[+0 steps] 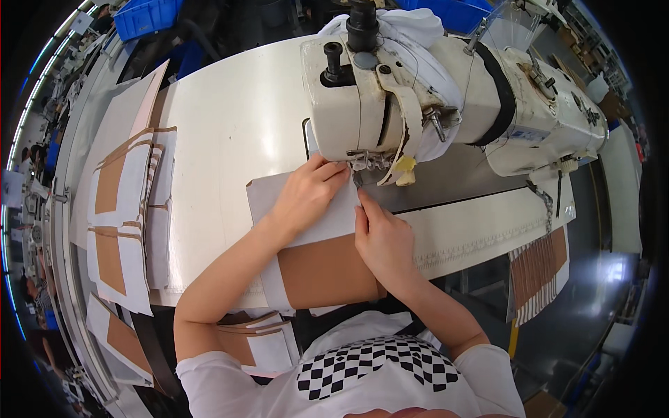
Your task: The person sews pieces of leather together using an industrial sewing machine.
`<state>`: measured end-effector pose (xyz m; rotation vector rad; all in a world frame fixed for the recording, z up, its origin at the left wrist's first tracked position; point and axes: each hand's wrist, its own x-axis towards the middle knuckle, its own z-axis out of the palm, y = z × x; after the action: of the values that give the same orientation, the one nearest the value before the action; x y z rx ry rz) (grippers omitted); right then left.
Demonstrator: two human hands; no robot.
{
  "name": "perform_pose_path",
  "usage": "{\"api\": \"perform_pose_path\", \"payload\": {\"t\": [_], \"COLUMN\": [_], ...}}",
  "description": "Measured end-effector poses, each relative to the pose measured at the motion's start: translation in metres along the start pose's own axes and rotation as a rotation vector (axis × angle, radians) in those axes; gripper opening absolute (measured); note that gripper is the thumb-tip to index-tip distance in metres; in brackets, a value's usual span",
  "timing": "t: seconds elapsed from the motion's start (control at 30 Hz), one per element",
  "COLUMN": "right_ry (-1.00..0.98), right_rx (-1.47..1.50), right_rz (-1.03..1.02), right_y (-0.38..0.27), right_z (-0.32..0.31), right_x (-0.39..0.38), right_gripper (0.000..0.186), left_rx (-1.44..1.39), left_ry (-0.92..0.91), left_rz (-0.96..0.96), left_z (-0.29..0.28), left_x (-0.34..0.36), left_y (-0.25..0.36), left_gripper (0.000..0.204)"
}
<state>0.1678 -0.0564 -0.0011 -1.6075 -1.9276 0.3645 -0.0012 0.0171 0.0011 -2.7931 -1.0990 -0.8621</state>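
Note:
A grey-and-brown panel point(324, 268) lies on the white sewing table under the head of an industrial sewing machine point(341, 118). My left hand point(310, 191) rests on the panel's upper part, fingers bent and pinched on its edge beside the presser foot point(366, 160). My right hand point(380, 240) is closed at the panel's right edge just below the foot, index finger and thumb near a small grey metal piece; whether they grip it or the edge is too small to tell.
Stacked panels point(111, 184) sit at the left, more point(118, 338) below. Striped pieces point(536, 275) hang at the right. White cloth is draped over the machine. Blue bins point(146, 15) stand behind. People point(35, 292) work at the far left.

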Motion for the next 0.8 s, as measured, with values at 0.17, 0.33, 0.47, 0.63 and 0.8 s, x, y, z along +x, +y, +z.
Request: {"api": "perform_pose_path", "payload": {"t": [0.17, 0.33, 0.47, 0.63, 0.8], "right_ry": [-0.049, 0.012, -0.002, 0.008, -0.018], "right_rx": [-0.167, -0.147, -0.176, -0.161, -0.129], "right_rz": [-0.086, -0.159, -0.151, -0.207, -0.145], "right_y": [-0.003, -0.001, -0.002, 0.007, 0.0], "right_z": [-0.005, -0.009, -0.009, -0.006, -0.008], "right_x": [-0.018, -0.007, -0.003, -0.009, -0.003], "right_gripper": [0.03, 0.034, 0.033, 0.047, 0.029], "left_rx": [-0.1, -0.098, -0.139, -0.144, -0.137], "left_ry": [0.056, 0.051, 0.062, 0.041, 0.037], "left_rz": [0.003, -0.039, -0.061, -0.057, -0.071], "left_z": [0.002, 0.007, 0.007, 0.006, 0.001], "left_x": [-0.007, -0.003, -0.005, -0.003, 0.0], "left_y": [0.008, 0.001, -0.003, 0.001, -0.002], "left_gripper": [0.035, 0.037, 0.037, 0.036, 0.036]}}
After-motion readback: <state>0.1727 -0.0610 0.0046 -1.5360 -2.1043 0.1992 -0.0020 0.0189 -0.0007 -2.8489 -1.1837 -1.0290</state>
